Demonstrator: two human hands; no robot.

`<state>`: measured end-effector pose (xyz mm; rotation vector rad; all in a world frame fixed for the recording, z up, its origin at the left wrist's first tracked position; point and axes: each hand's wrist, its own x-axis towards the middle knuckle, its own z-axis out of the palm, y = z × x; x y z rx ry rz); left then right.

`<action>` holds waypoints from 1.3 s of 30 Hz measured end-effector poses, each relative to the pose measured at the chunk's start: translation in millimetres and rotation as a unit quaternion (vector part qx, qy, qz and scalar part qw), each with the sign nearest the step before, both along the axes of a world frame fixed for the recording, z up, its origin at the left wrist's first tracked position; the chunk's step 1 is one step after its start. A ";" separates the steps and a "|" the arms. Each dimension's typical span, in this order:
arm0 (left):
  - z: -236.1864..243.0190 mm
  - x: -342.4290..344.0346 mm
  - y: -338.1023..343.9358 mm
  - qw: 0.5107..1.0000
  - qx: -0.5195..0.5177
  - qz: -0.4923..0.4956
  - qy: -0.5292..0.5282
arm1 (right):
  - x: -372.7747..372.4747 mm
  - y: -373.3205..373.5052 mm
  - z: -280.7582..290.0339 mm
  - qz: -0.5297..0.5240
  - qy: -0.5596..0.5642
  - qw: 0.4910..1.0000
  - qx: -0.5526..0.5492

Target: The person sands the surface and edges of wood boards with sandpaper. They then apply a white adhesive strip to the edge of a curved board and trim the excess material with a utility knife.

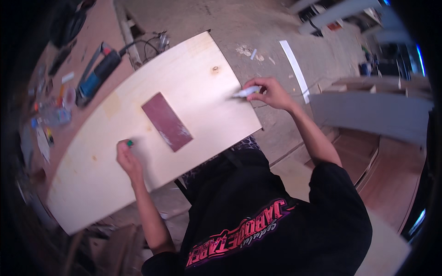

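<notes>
Item: board (152,133). A pale wooden panel is laid flat across a bench (99,32), one end reaching past the bench edge over the floor (258,27), so its whole face is open to work from the near side. A small knot is seen near its far right corner.

Item: sandpaper (166,121). A dark red-brown sheet is laid loose on the middle of the board, between the two hands and touched by neither; pale dust marks its near end.

Item: left hand (127,158). It is closed around a small green object (130,143), of which only a tip shows; its kind cannot be told. The hand is rested on the board near the near edge, apparently to steady the panel.

Item: right hand (269,93). The fingers are curled around a white tube (244,93), pen-like or a nozzle, held with its tip at the right edge of the board.

Item: power tool (97,78). A blue and black corded tool is parked on the bench, just left of the board.

Item: clutter (50,115). Small bottles and scraps are kept at the far left, well apart from the hands.
</notes>
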<state>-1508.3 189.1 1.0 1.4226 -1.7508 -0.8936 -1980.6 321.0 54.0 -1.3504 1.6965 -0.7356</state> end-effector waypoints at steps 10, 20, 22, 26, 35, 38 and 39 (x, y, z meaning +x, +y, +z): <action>4.5 -87.4 266.3 0.930 -0.017 0.368 -0.001 | -53.6 -21.4 11.9 0.546 0.120 0.818 -0.137; -66.3 -136.0 466.3 0.873 0.173 0.455 -0.027 | -20.4 -44.7 -7.3 0.647 0.143 0.716 -0.220; -80.9 -144.1 500.2 0.861 0.219 0.458 -0.027 | -15.3 -46.7 -10.2 0.662 0.138 0.703 -0.219; -104.9 -159.7 553.4 0.824 0.289 0.488 -0.001 | -7.5 -50.1 -11.7 0.684 0.133 0.679 -0.228; -115.6 -169.5 540.8 0.808 0.301 0.506 0.021 | 2.4 -53.2 -10.6 0.740 0.166 0.617 -0.212; -112.7 -166.1 509.2 0.829 0.264 0.492 0.026 | 5.6 -53.2 -10.9 0.731 0.147 0.621 -0.241; -111.5 -165.4 500.3 0.835 0.251 0.488 0.042 | 6.2 -53.3 -11.0 0.724 0.146 0.627 -0.248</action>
